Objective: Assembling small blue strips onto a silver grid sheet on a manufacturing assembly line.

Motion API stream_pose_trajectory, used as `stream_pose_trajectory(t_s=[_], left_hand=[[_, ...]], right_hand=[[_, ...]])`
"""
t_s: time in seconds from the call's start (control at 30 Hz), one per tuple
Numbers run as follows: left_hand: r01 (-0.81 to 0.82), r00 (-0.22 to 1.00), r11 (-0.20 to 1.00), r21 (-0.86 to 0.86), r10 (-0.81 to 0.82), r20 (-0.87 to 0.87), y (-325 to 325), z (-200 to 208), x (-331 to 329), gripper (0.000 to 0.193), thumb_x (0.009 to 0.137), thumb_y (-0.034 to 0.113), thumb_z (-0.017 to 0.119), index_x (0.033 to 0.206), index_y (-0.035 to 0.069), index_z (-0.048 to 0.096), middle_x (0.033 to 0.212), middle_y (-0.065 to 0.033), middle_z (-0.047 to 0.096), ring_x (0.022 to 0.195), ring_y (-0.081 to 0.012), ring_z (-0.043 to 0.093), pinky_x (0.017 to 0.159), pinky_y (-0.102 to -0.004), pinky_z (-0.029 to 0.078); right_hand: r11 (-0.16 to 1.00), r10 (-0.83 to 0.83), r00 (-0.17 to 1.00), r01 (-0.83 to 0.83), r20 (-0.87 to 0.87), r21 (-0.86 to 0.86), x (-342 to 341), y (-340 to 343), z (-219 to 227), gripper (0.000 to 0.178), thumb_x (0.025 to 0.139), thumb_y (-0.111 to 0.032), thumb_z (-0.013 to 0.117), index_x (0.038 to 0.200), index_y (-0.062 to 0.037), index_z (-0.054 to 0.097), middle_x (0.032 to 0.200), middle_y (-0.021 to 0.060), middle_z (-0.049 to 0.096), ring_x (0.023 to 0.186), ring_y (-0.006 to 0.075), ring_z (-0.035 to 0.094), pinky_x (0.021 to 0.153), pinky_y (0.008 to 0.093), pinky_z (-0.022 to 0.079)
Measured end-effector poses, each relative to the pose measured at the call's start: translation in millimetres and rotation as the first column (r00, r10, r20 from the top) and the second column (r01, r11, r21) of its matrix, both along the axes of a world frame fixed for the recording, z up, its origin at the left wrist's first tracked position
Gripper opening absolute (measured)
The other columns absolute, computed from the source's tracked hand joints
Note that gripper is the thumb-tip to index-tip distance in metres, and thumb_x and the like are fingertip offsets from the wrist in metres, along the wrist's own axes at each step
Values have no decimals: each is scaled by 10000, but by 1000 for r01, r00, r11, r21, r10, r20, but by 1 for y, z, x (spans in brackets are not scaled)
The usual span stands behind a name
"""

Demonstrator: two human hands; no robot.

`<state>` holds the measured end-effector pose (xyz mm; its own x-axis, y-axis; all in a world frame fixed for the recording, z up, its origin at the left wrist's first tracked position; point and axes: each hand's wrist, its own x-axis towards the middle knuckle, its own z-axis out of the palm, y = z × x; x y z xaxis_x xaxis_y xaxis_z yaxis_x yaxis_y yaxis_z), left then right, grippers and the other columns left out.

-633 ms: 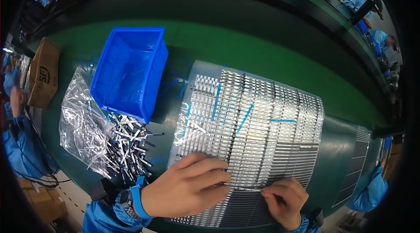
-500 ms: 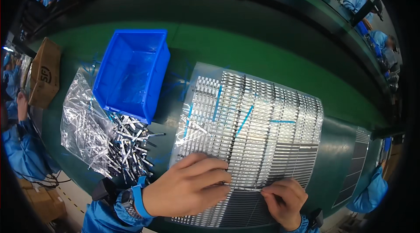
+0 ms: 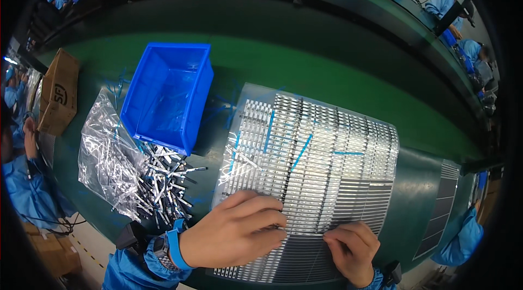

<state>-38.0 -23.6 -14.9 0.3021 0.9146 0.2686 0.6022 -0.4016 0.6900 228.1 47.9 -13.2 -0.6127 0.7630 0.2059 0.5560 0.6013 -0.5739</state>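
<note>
My left hand [image 3: 234, 233], with a blue band and a watch at the wrist, lies over the lower left of a large panel [image 3: 248, 89] covered in rows of thin silver strips. Its fingers are curled and closed, the tips partly hidden. To the right, my right hand [image 3: 354, 252] is closed in a pinch of thumb and forefinger. A thin silver strip [image 3: 306, 234] runs between both hands' fingertips, at the border of the filled rows and the dark slotted part [image 3: 306, 260]. Loose blue slivers [image 3: 301, 152] lie across the filled rows.
A blue plastic bin [image 3: 169, 94] stands left of the panel. Below it lie a heap of loose strips [image 3: 166, 186] and a clear plastic bag [image 3: 109, 153]. Another dark panel [image 3: 438, 208] is at the right. A cardboard box [image 3: 59, 94] and co-workers in blue sit around the edges.
My view has shifted slightly, so the bin and panel sit a little lower. Both hands keep nearly the same pose and place on the panel.
</note>
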Motion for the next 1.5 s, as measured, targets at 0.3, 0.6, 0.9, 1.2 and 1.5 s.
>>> stream_pose_trajectory(t_s=[0.3,0.6,0.9,1.2,1.5], left_hand=[[-6,1000,1000,4,6,9,1,-1,1,163,840,222,799,950,104,779,1092,-22,696,1142,-238,623,867,-391,476],[-6,1000,1000,1,6,-21,0,-1,1,186,833,225,801,991,129,780,1116,-12,677,1151,-230,614,891,-385,466],[-2,988,999,36,8,-153,-3,1,8,302,807,198,749,1106,183,788,1153,-7,632,1167,-224,579,937,-392,442],[-15,975,998,62,28,-221,-4,-1,13,320,797,251,771,1114,211,796,1139,1,615,1150,-215,571,941,-398,434],[-42,946,996,75,63,-316,-5,-1,23,346,798,305,762,1143,294,786,1129,18,576,1147,-212,540,949,-417,427]], right_hand=[[1000,9,1000,-9,2,8,-1,1,0,147,717,-46,850,826,-80,758,789,44,670,662,194,624,574,313,495],[1000,7,1000,-7,18,-15,-2,1,1,161,707,-37,850,832,-81,759,802,41,666,671,190,620,572,310,496],[1000,3,1000,-3,11,-8,-3,1,2,168,708,-27,850,840,-82,761,808,38,663,668,183,612,568,308,492],[1000,23,1000,-23,8,9,-4,2,1,191,695,-23,861,852,-81,767,816,39,672,676,183,618,579,310,500],[1000,20,1000,-20,-12,-10,-2,2,-1,205,704,-23,870,877,-75,771,840,49,685,685,196,632,602,319,515]])
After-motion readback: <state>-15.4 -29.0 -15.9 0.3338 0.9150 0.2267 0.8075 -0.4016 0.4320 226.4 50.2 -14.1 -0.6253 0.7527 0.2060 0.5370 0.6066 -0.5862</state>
